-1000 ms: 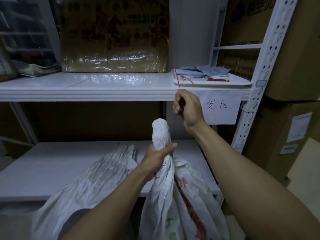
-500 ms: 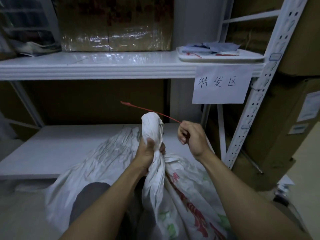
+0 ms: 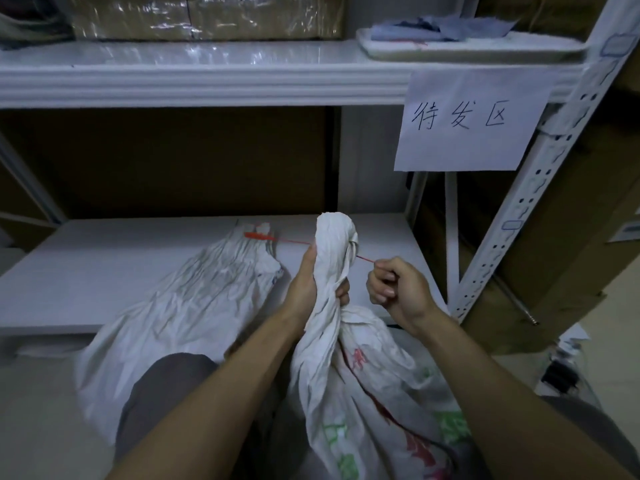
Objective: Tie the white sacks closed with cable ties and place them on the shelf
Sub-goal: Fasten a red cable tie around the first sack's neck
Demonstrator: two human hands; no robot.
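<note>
A white sack [image 3: 374, 403] with red and green print stands in front of me, its neck twisted into a bunch. My left hand [image 3: 308, 282] grips that twisted neck just below the top. A thin red cable tie [image 3: 277, 239] runs behind the neck; its thicker head sticks out to the left. My right hand [image 3: 398, 289] pinches the tie's other end to the right of the neck. A second white sack [image 3: 194, 306] lies slumped against the lower shelf [image 3: 104, 271], its gathered mouth on the board.
The upper shelf [image 3: 207, 81] carries a wrapped cardboard box [image 3: 194, 15] and a white tray [image 3: 467, 46] with blue cloth. A handwritten paper sign [image 3: 467, 123] hangs from its edge. A perforated white upright [image 3: 540, 174] and cardboard boxes [image 3: 571, 220] stand to the right.
My right hand came down from the upper shelf with the red tie and brought it level behind the sack's neck. The view tilted downward. My left hand kept its grip.
</note>
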